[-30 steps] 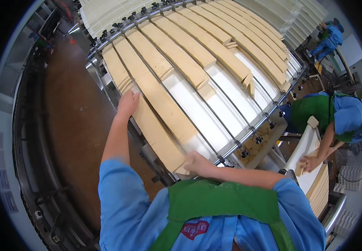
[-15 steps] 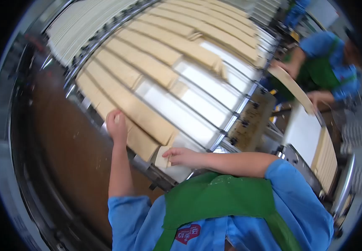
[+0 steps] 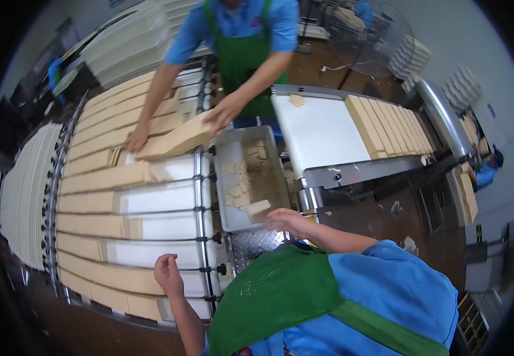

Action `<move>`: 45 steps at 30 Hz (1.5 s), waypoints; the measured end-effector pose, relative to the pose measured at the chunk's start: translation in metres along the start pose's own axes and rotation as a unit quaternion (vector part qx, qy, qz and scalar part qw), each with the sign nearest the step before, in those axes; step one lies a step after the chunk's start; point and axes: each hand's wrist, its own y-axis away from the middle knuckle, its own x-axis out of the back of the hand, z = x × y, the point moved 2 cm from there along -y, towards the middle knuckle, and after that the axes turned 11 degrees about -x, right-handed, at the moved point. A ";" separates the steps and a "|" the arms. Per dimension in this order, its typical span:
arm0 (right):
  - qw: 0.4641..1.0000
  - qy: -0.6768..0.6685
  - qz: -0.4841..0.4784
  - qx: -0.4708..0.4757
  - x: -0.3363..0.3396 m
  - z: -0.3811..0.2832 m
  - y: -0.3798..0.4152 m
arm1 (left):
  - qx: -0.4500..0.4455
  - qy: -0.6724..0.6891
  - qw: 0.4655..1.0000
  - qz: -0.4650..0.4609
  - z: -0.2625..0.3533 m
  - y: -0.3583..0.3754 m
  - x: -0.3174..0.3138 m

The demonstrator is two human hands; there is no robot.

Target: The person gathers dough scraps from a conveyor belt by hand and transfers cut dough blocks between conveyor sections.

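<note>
My left hand [image 3: 168,274], its fingers curled in and nothing visible in them, hovers at the near right end of long pale-yellow slabs [image 3: 108,275] lying side by side on a white belt. My right hand [image 3: 291,222] is open, fingers stretched out, beside the near edge of a grey plastic bin [image 3: 225,218]. Just off its fingertips is a small pale block [image 3: 259,207], apparently apart from the hand. Broken pale pieces [image 3: 239,181] lie inside the bin.
Across the bin, a co-worker's hands [image 3: 227,113] hold a long slab [image 3: 177,139] over the belt. Thin dark rods [image 3: 168,239] and a metal rail [image 3: 199,196] border the rows. To the right, a white conveyor [image 3: 322,133] carries upright slabs [image 3: 387,127]. A large fan [image 3: 370,35] stands behind.
My view has swung right. My right hand has left the belt's end for the bin, and the small block has come out of its fingers. My left hand has come off the slabs.
</note>
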 end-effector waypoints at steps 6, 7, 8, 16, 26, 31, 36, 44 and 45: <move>0.986 -0.092 0.122 0.066 0.089 0.001 0.014 | -0.007 0.018 0.998 -0.066 0.016 -0.027 -0.078; 0.980 -0.109 0.146 0.084 0.107 -0.003 0.013 | -0.001 0.007 0.997 -0.077 0.018 -0.032 -0.096; 0.973 -0.125 0.168 0.101 0.127 -0.011 0.016 | 0.028 0.009 0.996 -0.083 0.028 -0.036 -0.117; 0.810 -0.303 0.437 0.246 0.339 -0.089 0.056 | 0.021 0.011 0.980 -0.198 0.030 -0.059 -0.296; 0.674 -0.072 0.704 0.213 0.465 -0.141 0.052 | -0.032 -0.075 0.884 -0.461 0.042 -0.086 -0.591; 0.639 0.066 0.726 0.245 0.457 -0.139 0.058 | -0.157 -0.140 0.816 -0.538 0.026 -0.109 -0.748; 0.651 0.093 0.716 0.235 0.459 -0.140 0.061 | -0.368 -0.227 0.763 -0.481 0.020 -0.130 -0.909; 0.635 0.125 0.725 0.235 0.465 -0.141 0.063 | -0.264 -0.381 0.786 -0.410 0.009 -0.104 -1.000; 0.629 0.134 0.726 0.243 0.465 -0.143 0.064 | -0.265 -0.391 0.784 -0.403 0.010 -0.102 -0.997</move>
